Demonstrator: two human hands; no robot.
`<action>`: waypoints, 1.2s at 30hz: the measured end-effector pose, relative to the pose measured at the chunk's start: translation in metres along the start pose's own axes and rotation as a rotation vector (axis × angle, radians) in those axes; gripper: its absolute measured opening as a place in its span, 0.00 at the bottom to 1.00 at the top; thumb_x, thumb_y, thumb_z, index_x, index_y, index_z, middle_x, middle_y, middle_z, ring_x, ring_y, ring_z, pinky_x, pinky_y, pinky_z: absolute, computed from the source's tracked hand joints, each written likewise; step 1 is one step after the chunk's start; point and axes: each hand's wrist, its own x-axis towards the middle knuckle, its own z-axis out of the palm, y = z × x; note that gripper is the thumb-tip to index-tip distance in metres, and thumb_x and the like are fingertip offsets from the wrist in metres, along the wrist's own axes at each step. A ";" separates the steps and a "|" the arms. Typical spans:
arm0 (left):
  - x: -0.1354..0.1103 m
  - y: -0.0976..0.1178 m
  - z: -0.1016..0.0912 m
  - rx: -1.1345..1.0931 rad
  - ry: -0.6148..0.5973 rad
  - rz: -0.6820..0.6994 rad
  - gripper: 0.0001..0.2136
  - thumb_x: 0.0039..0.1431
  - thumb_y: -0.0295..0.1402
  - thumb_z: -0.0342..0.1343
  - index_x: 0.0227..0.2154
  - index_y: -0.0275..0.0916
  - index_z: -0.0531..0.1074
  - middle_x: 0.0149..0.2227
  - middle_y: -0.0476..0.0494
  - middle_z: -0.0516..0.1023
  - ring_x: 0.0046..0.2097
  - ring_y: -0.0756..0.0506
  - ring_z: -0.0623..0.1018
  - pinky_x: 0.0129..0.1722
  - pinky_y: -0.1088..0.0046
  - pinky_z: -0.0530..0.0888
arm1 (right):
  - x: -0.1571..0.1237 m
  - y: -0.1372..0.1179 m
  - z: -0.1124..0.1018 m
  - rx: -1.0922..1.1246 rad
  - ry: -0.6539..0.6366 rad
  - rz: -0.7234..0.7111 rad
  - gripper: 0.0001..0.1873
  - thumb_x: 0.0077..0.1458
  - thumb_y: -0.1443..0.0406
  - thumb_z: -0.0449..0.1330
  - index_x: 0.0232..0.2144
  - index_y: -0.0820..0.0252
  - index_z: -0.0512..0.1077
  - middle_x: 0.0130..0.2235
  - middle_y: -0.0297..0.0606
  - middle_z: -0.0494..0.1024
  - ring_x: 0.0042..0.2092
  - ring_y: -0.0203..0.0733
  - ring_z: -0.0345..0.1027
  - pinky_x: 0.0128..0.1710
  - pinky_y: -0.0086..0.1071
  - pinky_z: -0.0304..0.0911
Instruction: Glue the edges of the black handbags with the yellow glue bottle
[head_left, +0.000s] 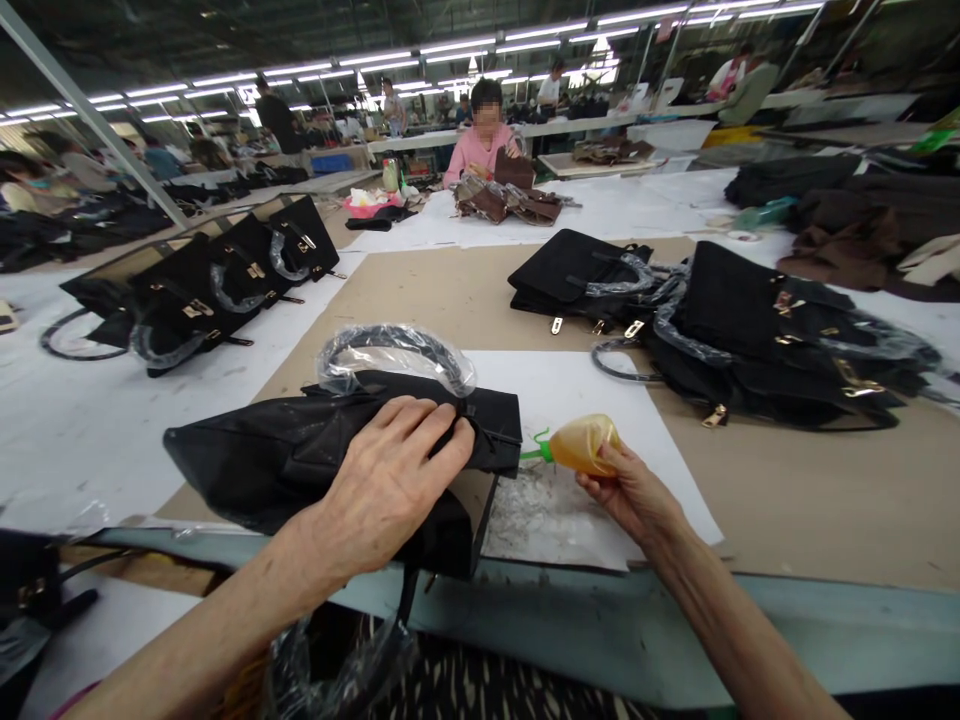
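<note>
A black handbag (270, 460) lies on its side at the near edge of the table, its plastic-wrapped handle (396, 355) arching at the top. My left hand (390, 480) rests flat on the bag's upper edge, fingers stretched out and pressing it down. To the right, my right hand (626, 490) grips a small amber squeeze bottle (585, 444) with a green nozzle (536, 448). The nozzle points left at the bag's end and stops just short of it. Under both lies a white sheet of paper (570, 390) with smears on it.
Black handbags lie piled at the right (757, 335) and in a row at the left (217, 285). Brown cardboard (450, 290) covers the table. A person in pink (484, 145) works on brown bags at the far side. Other people stand further back.
</note>
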 end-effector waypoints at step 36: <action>0.003 0.000 0.003 0.029 0.039 -0.010 0.10 0.54 0.26 0.52 0.40 0.31 0.70 0.39 0.37 0.74 0.41 0.42 0.71 0.41 0.62 0.71 | -0.062 0.004 0.022 0.034 -0.210 0.145 0.18 0.38 0.61 0.71 0.31 0.62 0.72 0.26 0.36 0.73 0.21 0.33 0.65 0.19 0.21 0.66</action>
